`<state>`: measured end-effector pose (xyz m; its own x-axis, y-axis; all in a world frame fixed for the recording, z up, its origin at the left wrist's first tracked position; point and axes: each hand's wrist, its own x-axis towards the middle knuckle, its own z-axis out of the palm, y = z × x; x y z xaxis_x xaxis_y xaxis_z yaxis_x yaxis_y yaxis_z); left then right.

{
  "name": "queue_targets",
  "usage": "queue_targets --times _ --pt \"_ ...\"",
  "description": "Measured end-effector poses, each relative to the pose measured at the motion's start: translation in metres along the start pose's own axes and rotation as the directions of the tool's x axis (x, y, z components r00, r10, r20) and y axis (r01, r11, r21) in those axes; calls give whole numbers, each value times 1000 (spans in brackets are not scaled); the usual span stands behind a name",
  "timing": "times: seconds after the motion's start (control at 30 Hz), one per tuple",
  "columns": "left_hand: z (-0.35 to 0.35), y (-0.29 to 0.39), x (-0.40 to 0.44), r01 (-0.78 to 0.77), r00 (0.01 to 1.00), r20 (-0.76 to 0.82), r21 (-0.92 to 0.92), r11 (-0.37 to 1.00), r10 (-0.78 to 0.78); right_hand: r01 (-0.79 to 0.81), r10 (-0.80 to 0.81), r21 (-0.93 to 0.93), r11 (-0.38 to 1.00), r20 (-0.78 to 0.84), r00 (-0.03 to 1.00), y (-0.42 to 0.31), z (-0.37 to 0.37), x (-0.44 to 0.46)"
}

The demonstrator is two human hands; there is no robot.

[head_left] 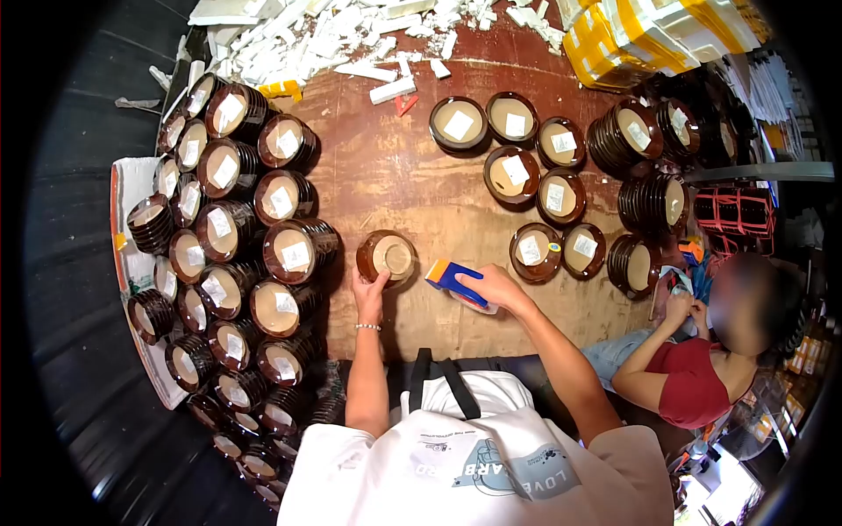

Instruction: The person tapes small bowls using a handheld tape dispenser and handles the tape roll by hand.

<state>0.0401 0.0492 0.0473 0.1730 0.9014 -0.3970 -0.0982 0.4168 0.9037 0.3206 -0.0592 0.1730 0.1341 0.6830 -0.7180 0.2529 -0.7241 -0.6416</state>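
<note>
In my left hand [372, 289] is a brown glazed bowl [377, 249] with a tan unglazed base, held by its near edge with the thumb over it. My right hand [491, 287] grips a blue and orange tape dispenser [452, 280], its orange end pointing toward the bowl. A narrow gap lies between dispenser and bowl. Both hands are above the wooden table [412, 329]. To the right of the bowl, brown dishes [534, 267] with white labels lie on the wood.
Stacks of labelled brown dishes [296, 252] line the left side. More stacks [633, 265] stand at right. White foam scraps [390, 90] cover the far edge, beside yellow-taped foam boxes [614, 44]. A person in a red top [688, 377] sits at right, hands together.
</note>
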Motion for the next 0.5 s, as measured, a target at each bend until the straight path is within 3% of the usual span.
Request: queue_targets --times 0.03,0.07,0.1,0.13,0.17,0.23,0.27,0.33,0.37,0.43,0.5 --pt "0 0 -4 17 998 62 57 998 -20 -73 71 56 996 32 997 7 4 -1" --pt "3 0 -7 137 990 42 -10 991 -136 -159 163 -107 981 22 986 9 14 3" --pt "10 -1 -13 132 991 27 -37 991 -131 -237 244 -262 935 -7 970 -1 26 8" --pt "16 -2 -22 84 996 13 -5 996 -84 -253 254 -299 920 -37 967 -15 40 14" --pt "23 -3 -29 35 999 5 26 999 -35 -127 50 -561 818 -150 987 5 74 40" --pt "36 0 -38 131 989 -68 17 991 -129 -53 36 -948 315 -44 998 42 145 77" --pt "36 -1 -45 115 990 -84 -8 993 -115 -66 55 -942 329 -51 997 39 150 59" --pt "49 2 -45 84 988 -124 -25 996 -87 -72 -51 -651 755 -168 984 5 121 35" --pt "53 5 -48 94 988 -116 -97 991 -105 -65 -61 -661 748 -165 984 -3 107 26" --pt "38 -21 -46 71 988 -137 -30 997 -74 -302 82 -629 716 -353 932 -3 80 3" --pt "39 5 -56 72 987 -149 38 997 -65 -287 17 -465 838 -502 865 -3 53 -13"
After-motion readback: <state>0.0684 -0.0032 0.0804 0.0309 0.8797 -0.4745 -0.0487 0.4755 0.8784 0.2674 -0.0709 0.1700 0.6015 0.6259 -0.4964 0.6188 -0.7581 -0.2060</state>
